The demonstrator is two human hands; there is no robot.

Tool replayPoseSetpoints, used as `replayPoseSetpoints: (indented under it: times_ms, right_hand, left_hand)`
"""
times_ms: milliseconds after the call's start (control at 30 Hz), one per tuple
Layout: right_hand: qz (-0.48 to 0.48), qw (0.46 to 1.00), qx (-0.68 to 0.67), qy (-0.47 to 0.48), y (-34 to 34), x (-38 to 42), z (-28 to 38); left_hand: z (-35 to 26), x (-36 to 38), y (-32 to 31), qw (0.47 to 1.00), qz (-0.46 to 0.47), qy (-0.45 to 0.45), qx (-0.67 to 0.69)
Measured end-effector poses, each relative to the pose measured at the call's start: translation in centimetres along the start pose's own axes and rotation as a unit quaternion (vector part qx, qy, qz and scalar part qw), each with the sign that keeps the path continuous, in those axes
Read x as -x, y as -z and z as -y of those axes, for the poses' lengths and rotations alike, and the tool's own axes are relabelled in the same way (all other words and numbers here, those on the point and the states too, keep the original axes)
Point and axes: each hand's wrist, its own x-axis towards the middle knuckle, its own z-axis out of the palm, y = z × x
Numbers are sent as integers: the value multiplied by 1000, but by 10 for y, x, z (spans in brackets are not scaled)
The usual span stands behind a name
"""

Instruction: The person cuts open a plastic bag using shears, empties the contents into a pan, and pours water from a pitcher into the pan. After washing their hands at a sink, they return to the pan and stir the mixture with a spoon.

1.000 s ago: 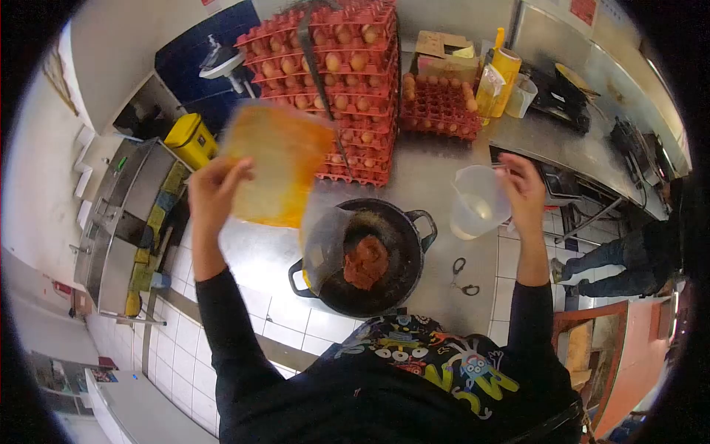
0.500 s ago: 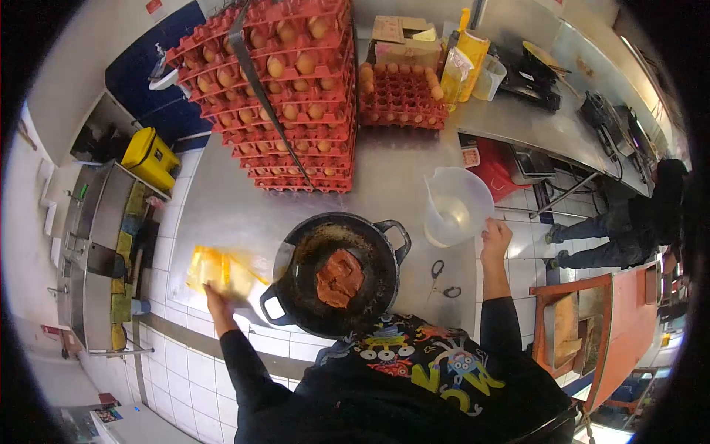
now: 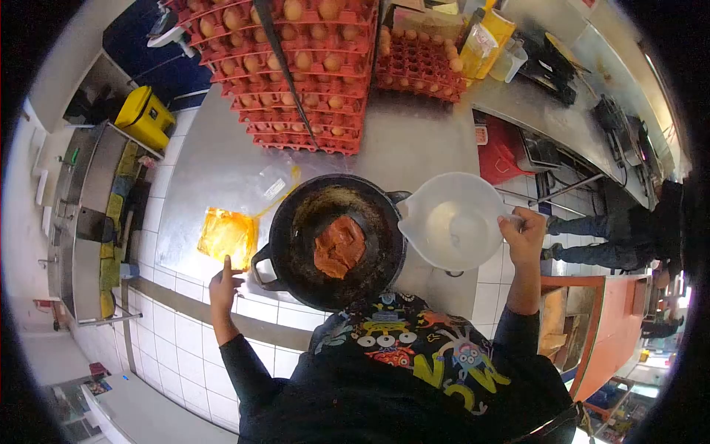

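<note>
My right hand (image 3: 524, 235) grips the handle of a translucent plastic measuring jug (image 3: 466, 244), raised beside the pot with its spout toward the rim. Some clear liquid seems to show at the bottom of the jug. A black two-handled pot (image 3: 296, 285) stands in front of me, holding a reddish-brown block of paste (image 3: 339, 248). My left hand (image 3: 224, 285) is empty, fingers apart, just below an orange-stained plastic wrapper (image 3: 228, 235) lying flat on the steel table (image 3: 196, 166).
A tall stack of red egg trays (image 3: 296, 81) rises behind the pot, with a partly filled egg tray (image 3: 421, 63) to its right. A yellow bin (image 3: 143, 118) stands at left. At right, a person (image 3: 614, 237) stands near an orange-framed cart (image 3: 614, 325).
The jug has come left and closer, up to the pot's side, covering the scissors. My left hand has let go of the wrapper, which now lies on the table.
</note>
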Motion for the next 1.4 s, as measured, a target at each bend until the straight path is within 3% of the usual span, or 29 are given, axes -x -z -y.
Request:
replayPoseSetpoints:
  times_ms: [100, 233, 333, 733, 1400]
  right_hand:
    - [19, 999, 35, -4, -3, 4, 18]
    - [27, 997, 64, 36, -10, 9, 44]
    - [19, 992, 103, 73, -12, 11, 48]
    - [15, 978, 160, 131, -21, 21, 55]
    - [21, 980, 175, 92, -29, 37, 79]
  left_hand:
    - [-31, 34, -19, 990, 37, -73, 116]
    - [-31, 43, -33, 972, 21, -188, 136]
    - [-26, 49, -43, 958, 32, -193, 208]
    - [-14, 64, -60, 943, -9, -211, 259]
    - [5, 73, -65, 935, 5, -205, 289]
